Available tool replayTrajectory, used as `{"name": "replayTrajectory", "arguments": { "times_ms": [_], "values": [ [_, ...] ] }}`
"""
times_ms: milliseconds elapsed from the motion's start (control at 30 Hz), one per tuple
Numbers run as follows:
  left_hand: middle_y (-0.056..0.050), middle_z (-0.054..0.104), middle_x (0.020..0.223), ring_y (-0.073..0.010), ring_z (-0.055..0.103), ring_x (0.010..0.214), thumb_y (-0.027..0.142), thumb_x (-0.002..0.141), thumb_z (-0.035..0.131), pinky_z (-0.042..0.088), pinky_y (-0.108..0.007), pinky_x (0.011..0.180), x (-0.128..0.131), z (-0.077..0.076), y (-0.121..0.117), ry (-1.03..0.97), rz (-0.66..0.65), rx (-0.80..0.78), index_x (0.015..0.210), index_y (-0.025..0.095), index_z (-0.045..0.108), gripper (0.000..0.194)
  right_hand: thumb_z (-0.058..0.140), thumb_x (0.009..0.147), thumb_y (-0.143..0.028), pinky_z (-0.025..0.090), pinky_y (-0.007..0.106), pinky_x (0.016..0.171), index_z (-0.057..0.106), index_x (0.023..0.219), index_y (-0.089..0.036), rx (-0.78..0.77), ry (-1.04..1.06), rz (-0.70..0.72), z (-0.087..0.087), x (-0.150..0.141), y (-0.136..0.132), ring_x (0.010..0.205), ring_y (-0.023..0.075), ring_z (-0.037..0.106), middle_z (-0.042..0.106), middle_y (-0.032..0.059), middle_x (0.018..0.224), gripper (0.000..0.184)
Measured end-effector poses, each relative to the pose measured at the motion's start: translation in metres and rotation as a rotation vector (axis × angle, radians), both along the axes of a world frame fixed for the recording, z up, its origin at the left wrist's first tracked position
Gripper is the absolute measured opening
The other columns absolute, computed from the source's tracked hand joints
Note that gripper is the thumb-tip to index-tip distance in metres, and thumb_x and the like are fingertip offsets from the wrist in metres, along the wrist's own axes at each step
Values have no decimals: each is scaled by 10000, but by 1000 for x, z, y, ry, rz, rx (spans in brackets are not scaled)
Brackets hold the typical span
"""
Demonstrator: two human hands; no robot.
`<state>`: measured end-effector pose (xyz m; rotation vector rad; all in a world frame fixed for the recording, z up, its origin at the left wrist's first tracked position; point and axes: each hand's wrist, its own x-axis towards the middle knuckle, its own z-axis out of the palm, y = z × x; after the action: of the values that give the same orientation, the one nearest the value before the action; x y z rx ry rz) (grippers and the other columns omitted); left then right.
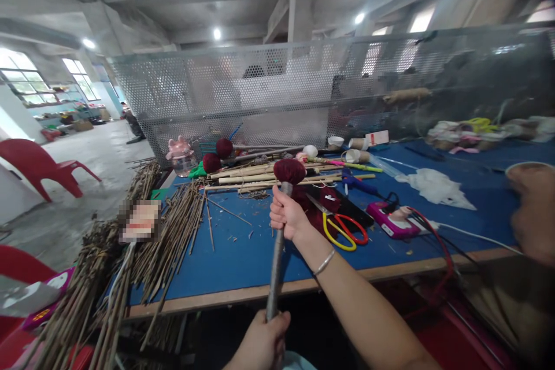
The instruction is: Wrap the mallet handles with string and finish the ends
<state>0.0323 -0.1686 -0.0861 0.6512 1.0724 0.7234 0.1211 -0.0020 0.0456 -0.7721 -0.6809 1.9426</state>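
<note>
A grey stick (pixel 276 266) with a round dark red cloth head (pixel 289 171), like a mallet, is held upright over the table's front edge. My right hand (pixel 286 215) wraps round it just below the head, thumb pointing up. Lower down, my left hand (pixel 265 340) grips the same stick near its bottom end. Scissors (pixel 340 231) with yellow and red handles lie on the table right of my right hand, by dark red cloth (pixel 330 199). Two more dark red balls (pixel 212 162) rest at the back, near a bundle of pale sticks (pixel 243 173).
Thin brown twigs (pixel 171 231) are heaped at the left of the blue table (pixel 234 266). A blue glue gun (pixel 359 182), a magenta power strip (pixel 385 221) with cables and a white plastic bag (pixel 442 186) lie to the right. Another person's blurred hand (pixel 535 214) is at the right edge.
</note>
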Motion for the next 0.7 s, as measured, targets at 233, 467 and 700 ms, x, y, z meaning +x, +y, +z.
{"name": "replayTrajectory", "arguments": {
  "times_ms": [233,467,700],
  "values": [
    [101,328,495,-21,261,378,662,705,562,207,-152,362,-26,87,25,182,134,359,732,187,406,501,662,719,-513,285,162,334,343,564,-194,164,81,-120,27,-7,-10,321,37,290,335,-102,399,477],
    [124,189,410,-22,59,320,762,694,459,79,-143,289,-37,81,27,-332,-341,23,686,210,346,564,507,787,-594,448,204,485,478,781,-215,327,492,278,27,18,-3,484,75,503,527,-55,613,379],
    [120,276,417,-18,146,286,814,636,443,129,-146,275,-17,65,16,-43,-80,84,685,212,337,613,462,898,-403,176,135,311,271,567,-189,146,490,325,13,20,4,302,33,110,167,-116,408,438]
  ]
}}
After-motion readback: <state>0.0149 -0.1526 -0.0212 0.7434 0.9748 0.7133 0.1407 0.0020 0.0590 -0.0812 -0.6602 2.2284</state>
